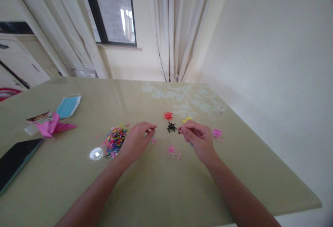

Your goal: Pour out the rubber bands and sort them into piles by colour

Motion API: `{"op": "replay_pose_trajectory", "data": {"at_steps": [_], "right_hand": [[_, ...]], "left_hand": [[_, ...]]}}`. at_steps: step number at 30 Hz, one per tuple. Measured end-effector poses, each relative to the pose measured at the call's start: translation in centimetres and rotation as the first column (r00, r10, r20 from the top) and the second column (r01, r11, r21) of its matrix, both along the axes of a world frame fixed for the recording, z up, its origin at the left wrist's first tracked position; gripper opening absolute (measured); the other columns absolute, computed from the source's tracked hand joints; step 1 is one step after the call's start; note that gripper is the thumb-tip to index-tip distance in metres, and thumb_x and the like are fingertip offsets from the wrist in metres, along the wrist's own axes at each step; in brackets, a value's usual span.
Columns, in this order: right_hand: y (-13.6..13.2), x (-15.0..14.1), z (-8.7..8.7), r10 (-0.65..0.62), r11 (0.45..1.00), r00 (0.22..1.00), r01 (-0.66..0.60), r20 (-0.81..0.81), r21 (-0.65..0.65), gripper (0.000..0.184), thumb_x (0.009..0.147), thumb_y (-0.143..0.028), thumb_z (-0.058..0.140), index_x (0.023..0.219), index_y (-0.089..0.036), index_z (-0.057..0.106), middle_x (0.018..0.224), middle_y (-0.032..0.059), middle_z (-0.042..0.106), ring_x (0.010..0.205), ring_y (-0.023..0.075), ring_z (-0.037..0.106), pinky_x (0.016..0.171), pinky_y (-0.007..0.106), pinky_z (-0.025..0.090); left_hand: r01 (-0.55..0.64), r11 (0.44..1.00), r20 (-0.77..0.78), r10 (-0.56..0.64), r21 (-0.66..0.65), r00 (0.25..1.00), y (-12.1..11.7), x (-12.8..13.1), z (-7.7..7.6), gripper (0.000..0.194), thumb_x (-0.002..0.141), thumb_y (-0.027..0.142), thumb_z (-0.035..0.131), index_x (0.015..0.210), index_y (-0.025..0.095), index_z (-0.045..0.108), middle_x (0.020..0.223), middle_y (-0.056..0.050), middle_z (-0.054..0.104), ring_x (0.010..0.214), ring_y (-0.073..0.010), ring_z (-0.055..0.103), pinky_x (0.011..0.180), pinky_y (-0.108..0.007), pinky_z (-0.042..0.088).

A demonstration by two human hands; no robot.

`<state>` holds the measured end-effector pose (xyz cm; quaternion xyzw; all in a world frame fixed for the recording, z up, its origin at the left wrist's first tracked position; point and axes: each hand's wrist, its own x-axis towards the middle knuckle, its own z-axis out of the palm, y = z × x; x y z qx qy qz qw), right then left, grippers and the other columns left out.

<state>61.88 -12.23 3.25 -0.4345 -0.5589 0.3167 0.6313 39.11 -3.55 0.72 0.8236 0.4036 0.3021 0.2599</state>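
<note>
My right hand [199, 138] pinches a small black rubber band [179, 131] between thumb and forefinger, just right of a pile of black bands [171, 127]. My left hand [137, 140] hovers by a mixed heap of coloured rubber bands [116, 139] and covers its right edge. Its thumb and fingertips are drawn together; whatever may be between them is too small to see. Red bands [168, 115] lie beyond the black ones, and pink bands [173, 152] lie nearer me. Yellow bands [186, 119] and a bit of blue are partly hidden by my right hand.
At left are a phone [19, 159], a pink folded-paper bird [54, 126], a blue face mask [69, 106] and a clear round lid-like piece [96, 154]. A pink band cluster [218, 134] lies right of my right hand. The tabletop [161, 192] meets a wall on the right.
</note>
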Motion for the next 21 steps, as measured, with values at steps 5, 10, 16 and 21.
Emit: {"op": "replay_pose_trajectory", "data": {"at_steps": [5, 10, 16, 21], "right_hand": [[1.5, 1.4, -1.3, -0.105, 0.985, 0.978, 0.128, 0.178, -0.119, 0.024, 0.092, -0.043, 0.075, 0.087, -0.020, 0.080, 0.074, 0.0028, 0.070, 0.058, 0.0136, 0.055, 0.052, 0.026, 0.043], [2.9, 2.1, -3.4, -0.236, 0.951, 0.705, 0.309, 0.669, 0.009, 0.026, 0.100, -0.037, 0.066, 0.089, -0.020, 0.083, 0.080, 0.0054, 0.071, 0.064, 0.0157, 0.059, 0.065, 0.030, 0.046], [3.8, 1.7, -4.8, -0.193, 0.934, 0.431, 0.357, 0.882, 0.030, 0.020, 0.102, -0.028, 0.065, 0.100, -0.025, 0.085, 0.092, 0.0069, 0.075, 0.080, 0.0202, 0.066, 0.075, 0.032, 0.046], [4.0, 1.8, -5.1, -0.181, 0.933, 0.399, 0.358, 0.899, 0.029, 0.017, 0.101, -0.027, 0.068, 0.098, -0.025, 0.085, 0.090, 0.0066, 0.075, 0.082, 0.0215, 0.067, 0.076, 0.033, 0.046]], "left_hand": [[-0.001, 0.990, -0.374, 0.053, 0.139, 0.926, 0.9, -0.5, -1.6, 0.030, 0.098, 0.023, 0.056, 0.120, 0.023, 0.077, 0.117, -0.011, 0.075, 0.110, -0.0310, 0.066, 0.098, -0.044, 0.048], [0.010, 0.993, -0.429, 0.041, 0.116, 0.902, 0.5, 0.1, -1.6, 0.023, 0.098, 0.021, 0.056, 0.101, 0.023, 0.078, 0.107, -0.010, 0.073, 0.104, -0.0287, 0.066, 0.093, -0.040, 0.047], [0.007, 0.996, -0.439, 0.035, 0.093, 0.898, 0.8, 0.2, -1.8, 0.022, 0.100, 0.020, 0.053, 0.097, 0.018, 0.075, 0.103, -0.011, 0.073, 0.103, -0.0286, 0.066, 0.093, -0.040, 0.047], [0.047, 0.993, -0.451, 0.008, 0.111, 0.893, 1.4, -0.4, -2.2, 0.032, 0.101, 0.014, 0.045, 0.102, 0.019, 0.077, 0.107, -0.011, 0.074, 0.106, -0.0272, 0.066, 0.096, -0.039, 0.046]]}}
